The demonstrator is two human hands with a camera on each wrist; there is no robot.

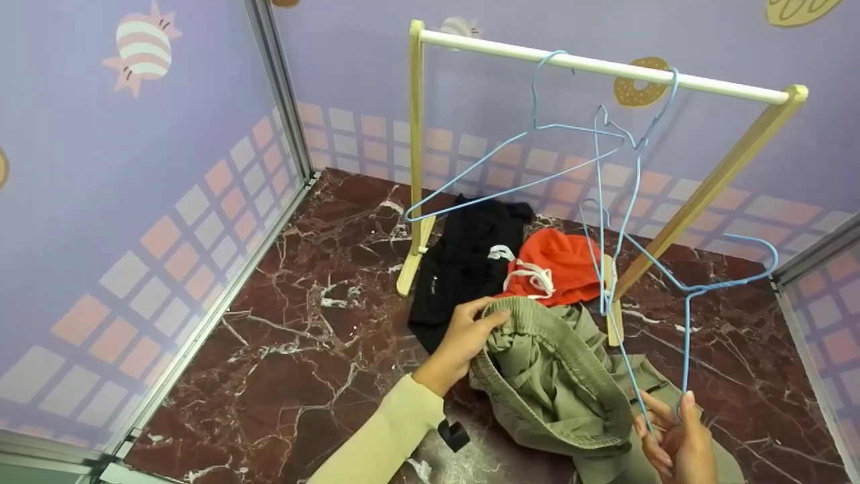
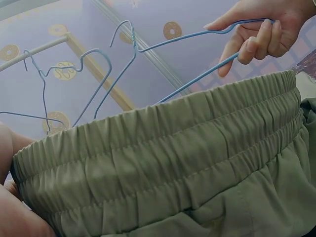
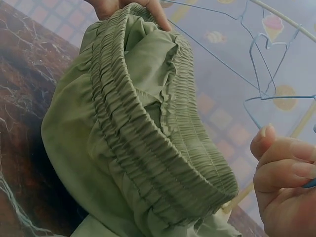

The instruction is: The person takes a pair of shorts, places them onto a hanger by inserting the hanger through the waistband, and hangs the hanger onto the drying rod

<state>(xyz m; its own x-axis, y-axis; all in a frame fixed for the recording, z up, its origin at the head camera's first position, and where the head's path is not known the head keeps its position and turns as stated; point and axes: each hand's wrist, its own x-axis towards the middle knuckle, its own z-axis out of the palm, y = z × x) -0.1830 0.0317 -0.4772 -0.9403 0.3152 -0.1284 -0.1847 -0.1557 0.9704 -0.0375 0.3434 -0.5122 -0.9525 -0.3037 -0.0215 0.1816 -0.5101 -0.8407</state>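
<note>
Broadly, from left to right, a lilac wall (image 1: pixel 222 87) printed with a striped sweet and pink and white squares borders a dark red, white-veined floor (image 1: pixel 282 376). The left post of a clothes rack (image 1: pixel 605 65) stands on the far part of this floor; a black garment (image 1: pixel 457 262) lies just right of that post. Nearer, the person's left hand (image 1: pixel 463 343), emerging from a pale sleeve (image 1: pixel 376 444), pinches the left end of a gathered waistband between thumb and fingers. The waistband belongs to an olive-green garment (image 1: pixel 571 403), at the near centre-right, whose opening gapes upward and whose lower folds spread to the right. Beyond it lies a red-orange garment (image 1: pixel 561 259) with a knotted white cord (image 1: pixel 534 277), right of the black one. Above, a blue wire hanger (image 1: pixel 510 190) hangs broadside from the rack's white rail; farther right, more blue wire (image 1: pixel 637 175) hangs from the rail nearly edge-on, its overlapping lines difficult to separate. At the near right, the person's right hand (image 1: pixel 675 430) grips one end of a loose hanger (image 1: pixel 686 336) between curled fingers and thumb; its hook points right, beyond the slanting right post, and its wires rise beside the waistband's right edge.
</note>
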